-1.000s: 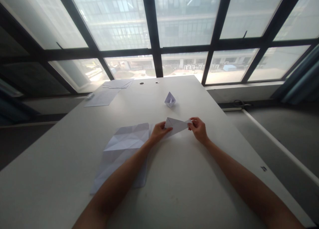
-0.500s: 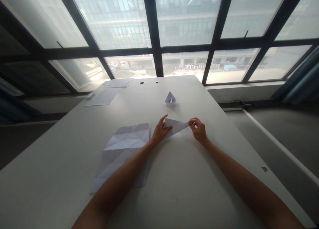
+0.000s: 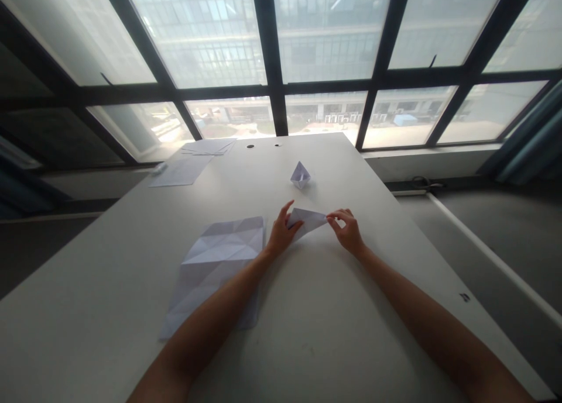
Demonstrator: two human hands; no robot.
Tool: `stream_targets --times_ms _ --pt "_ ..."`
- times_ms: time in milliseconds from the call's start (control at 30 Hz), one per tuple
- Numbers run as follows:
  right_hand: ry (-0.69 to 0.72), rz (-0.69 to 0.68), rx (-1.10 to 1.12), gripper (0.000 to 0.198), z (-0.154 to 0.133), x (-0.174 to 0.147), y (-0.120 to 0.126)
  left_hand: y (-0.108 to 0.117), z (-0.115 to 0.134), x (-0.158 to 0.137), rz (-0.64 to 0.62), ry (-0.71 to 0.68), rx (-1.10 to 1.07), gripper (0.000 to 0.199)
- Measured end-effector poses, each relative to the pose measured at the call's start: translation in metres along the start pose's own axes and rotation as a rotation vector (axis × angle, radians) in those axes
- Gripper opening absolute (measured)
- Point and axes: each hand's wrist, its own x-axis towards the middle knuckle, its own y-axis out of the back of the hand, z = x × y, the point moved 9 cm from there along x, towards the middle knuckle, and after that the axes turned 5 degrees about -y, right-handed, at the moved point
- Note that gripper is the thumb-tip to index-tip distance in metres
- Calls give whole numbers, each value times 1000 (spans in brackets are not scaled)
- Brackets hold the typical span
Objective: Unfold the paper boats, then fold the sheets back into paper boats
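Between my hands is a folded piece of white paper [image 3: 309, 218], roughly triangular, held just above the table. My left hand [image 3: 282, 230] grips its left end, thumb on the near face and index finger raised. With fingertips pinched together, my right hand [image 3: 346, 227] holds the narrow right tip of the paper. Beyond them a small folded paper boat [image 3: 300, 175] stands upright on the table. A creased white sheet [image 3: 219, 251] lies flat to the left, partly covered by my left forearm.
The white table [image 3: 307, 333] stretches toward large dark-framed windows. More paper sheets [image 3: 175, 172] lie at its far left. Two dark round holes [image 3: 250, 146] are near the far edge. A small dark mark or object [image 3: 464, 297] is by the right edge.
My right hand has shifted slightly left, its fingertips closer to my left hand. The paper's right tip now looks shorter. The left hand has barely moved.
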Motion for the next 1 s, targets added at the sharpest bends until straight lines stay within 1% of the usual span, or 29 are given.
stream_targets --times_ms 100,167,267,467,600,733,833,933,1000 --pt "50 -53 -42 12 -4 0 -4 0 1 0 6 4 -12 72" --pt "57 -60 -90 11 -4 0 -5 0 2 0 0 9 -23 72" --pt "56 -36 -136 9 -3 -1 -4 -1 1 0 -9 11 -29 72" --pt "142 -15 -144 15 -15 -4 -2 0 1 0 -3 7 -22 71" --pt "151 11 -149 14 -19 -5 0 0 1 1 -8 5 -8 72" --pt "84 47 -41 17 -11 -3 4 -2 0 1 -20 0 -36 72" --pt "-17 45 82 22 3 0 4 -5 -2 0 -51 8 -84 74" --pt "-180 -44 195 30 24 1 -7 -8 -4 -1 -80 18 -108 74" --pt "-276 -117 242 29 36 0 -16 -7 -5 -1 -81 21 -96 73"
